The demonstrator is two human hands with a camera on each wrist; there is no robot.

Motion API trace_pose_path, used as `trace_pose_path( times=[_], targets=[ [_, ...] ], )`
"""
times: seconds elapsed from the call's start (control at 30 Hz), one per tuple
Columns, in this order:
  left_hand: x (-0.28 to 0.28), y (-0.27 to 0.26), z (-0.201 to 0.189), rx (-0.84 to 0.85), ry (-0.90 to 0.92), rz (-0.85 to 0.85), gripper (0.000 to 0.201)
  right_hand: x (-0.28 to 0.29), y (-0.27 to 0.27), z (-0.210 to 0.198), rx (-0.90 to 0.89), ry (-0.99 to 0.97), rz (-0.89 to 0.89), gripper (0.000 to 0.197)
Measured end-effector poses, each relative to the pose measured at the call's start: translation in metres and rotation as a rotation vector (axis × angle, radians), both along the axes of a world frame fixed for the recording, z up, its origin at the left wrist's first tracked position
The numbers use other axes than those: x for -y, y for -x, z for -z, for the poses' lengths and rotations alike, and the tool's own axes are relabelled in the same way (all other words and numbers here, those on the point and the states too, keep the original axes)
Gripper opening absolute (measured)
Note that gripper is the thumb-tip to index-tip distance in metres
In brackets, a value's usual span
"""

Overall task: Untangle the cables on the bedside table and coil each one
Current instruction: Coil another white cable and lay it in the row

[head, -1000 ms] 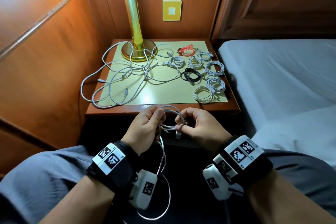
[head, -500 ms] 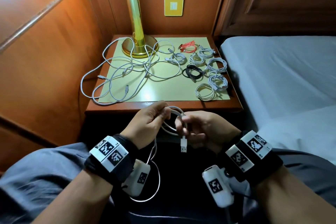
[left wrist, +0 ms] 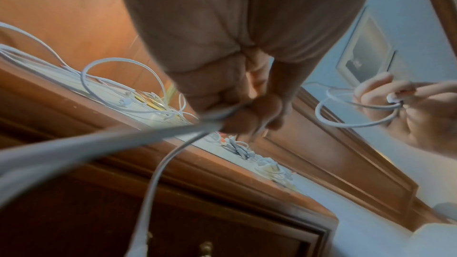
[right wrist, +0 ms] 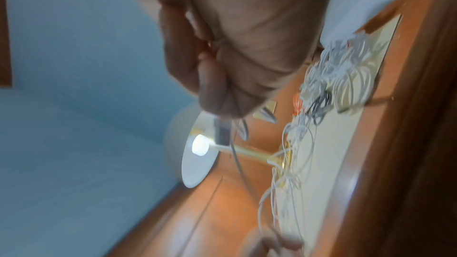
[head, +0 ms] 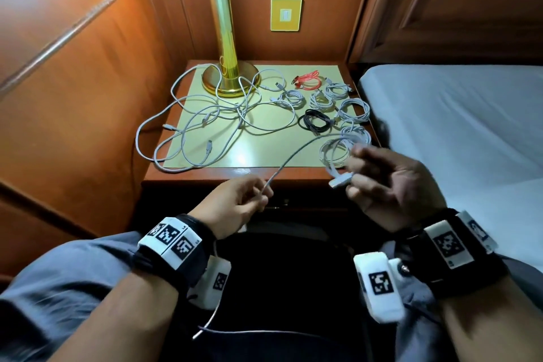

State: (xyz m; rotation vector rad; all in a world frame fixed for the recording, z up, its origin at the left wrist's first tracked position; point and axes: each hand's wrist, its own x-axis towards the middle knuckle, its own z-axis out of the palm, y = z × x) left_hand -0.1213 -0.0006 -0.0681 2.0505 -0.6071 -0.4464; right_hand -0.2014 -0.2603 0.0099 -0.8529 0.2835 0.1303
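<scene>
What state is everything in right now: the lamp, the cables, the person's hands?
Lamp: lit, upright.
Tangled white cables: loose, uncoiled.
Red cable: coiled.
Black cable: coiled.
Held white cable: partly looped, stretched between both hands.
Left hand: pinches the cable.
Right hand: holds its plug end and loop.

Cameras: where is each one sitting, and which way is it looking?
Head: on the person's head, looking forward and down at the bedside table, brass lamp and bed; both forearms, left hand and right hand show.
Left wrist: under the left hand, looking along its fingers up at the table edge; the right hand shows too.
Right wrist: under the right hand, facing the lamp and the coiled cables.
Shared: the white cable stretched between the hands shows in head and left wrist views.
</scene>
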Motion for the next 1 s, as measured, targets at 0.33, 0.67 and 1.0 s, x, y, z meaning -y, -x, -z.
trace_pose_path(
  times=[0.33,0.67,1.0],
  targets=[
    [0.017,0.02,0.013,0.136,-0.095,-0.01,0.004,-0.011,-0.009,0.02,0.073,0.338,0.144,0.035],
    [0.026,0.04,0.019,0.387,-0.276,0.183,0.036,-0.036,-0.002,0.034,0.206,0.84,-0.106,0.028],
    [0.02,0.035,-0.009,0.524,0.046,0.224,0.03,-0.042,-0.005,0.051,0.104,1.246,-0.398,0.032]
  ],
)
